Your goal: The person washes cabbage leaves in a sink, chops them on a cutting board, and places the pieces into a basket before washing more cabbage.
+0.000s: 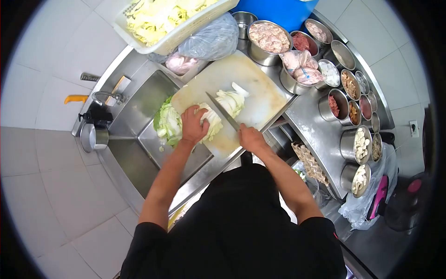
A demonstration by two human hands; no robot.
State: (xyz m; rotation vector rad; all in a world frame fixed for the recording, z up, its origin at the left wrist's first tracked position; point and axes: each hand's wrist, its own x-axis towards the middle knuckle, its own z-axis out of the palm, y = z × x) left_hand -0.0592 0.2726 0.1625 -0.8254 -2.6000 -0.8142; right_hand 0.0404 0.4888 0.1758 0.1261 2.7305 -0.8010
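A pale cutting board [262, 88] lies across the corner of the sink, with cut napa cabbage [213, 124] on it. My left hand [193, 123] presses on this cabbage, fingers bent over its top. In my right hand [251, 138] is the handle of a kitchen knife [223, 110]. Its blade slants up and left between the held cabbage and a sliced portion [231, 103] on the right. One white piece of cabbage [239, 89] rests apart, farther up the board. Left of the board, more green-edged cabbage [167, 122] sits over the sink.
Beyond the board are a white basket [174, 41] of cabbage leaves and a stuffed plastic bag [211, 38]. Metal pots of meat [269, 37] and sliced foods [361, 144] crowd the right counter. A faucet [103, 96] stands at the sink's left edge.
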